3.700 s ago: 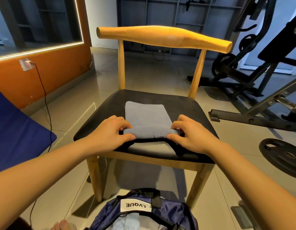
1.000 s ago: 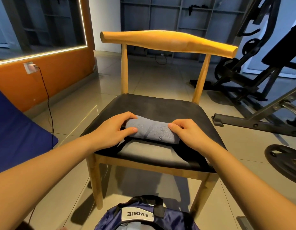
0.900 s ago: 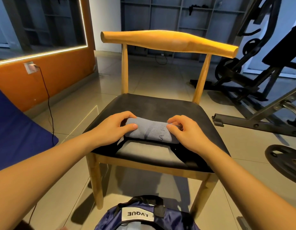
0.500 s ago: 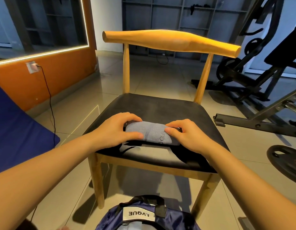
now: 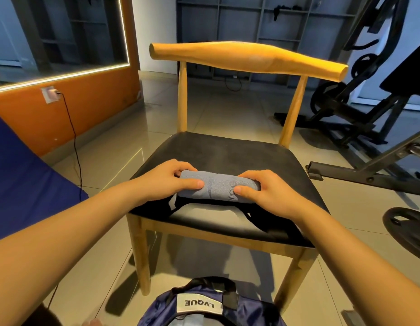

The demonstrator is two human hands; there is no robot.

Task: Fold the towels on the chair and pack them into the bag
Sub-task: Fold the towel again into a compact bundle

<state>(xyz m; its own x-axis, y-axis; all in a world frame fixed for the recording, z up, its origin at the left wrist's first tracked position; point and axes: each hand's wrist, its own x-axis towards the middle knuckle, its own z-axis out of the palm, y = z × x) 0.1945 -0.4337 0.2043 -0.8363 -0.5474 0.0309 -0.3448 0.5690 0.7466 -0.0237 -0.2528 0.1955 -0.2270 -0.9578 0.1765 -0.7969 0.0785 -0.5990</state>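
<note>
The grey-blue towel (image 5: pixel 216 188) lay as a tight roll across the black seat of the wooden chair (image 5: pixel 228 149), near the middle of the frame and toward the seat's front, its length running left to right. The left hand (image 5: pixel 166 180) grasped the roll's left end, fingers curled over the far side and the thumb laid along the near side. The right hand (image 5: pixel 263 191) grasped the right end in the same way, fingers wrapped over the top and the thumb pressed against the front. The two thumb tips pointed at each other with a short stretch of towel bare between them. At the bottom centre of the frame, on the tiled floor in front of the chair, sat the dark blue bag (image 5: pixel 204 307), cut off by the lower edge, with a black handle and a white label reading "LVQUE". A black weight plate (image 5: pixel 406 234) lay on the floor at the right edge, below a black gym machine (image 5: pixel 369 102) in the upper right. A blue pad (image 5: pixel 20 172) filled the left edge, and a black cable (image 5: pixel 73 137) hung from a wall socket (image 5: pixel 49 94) on the orange wall at upper left.
</note>
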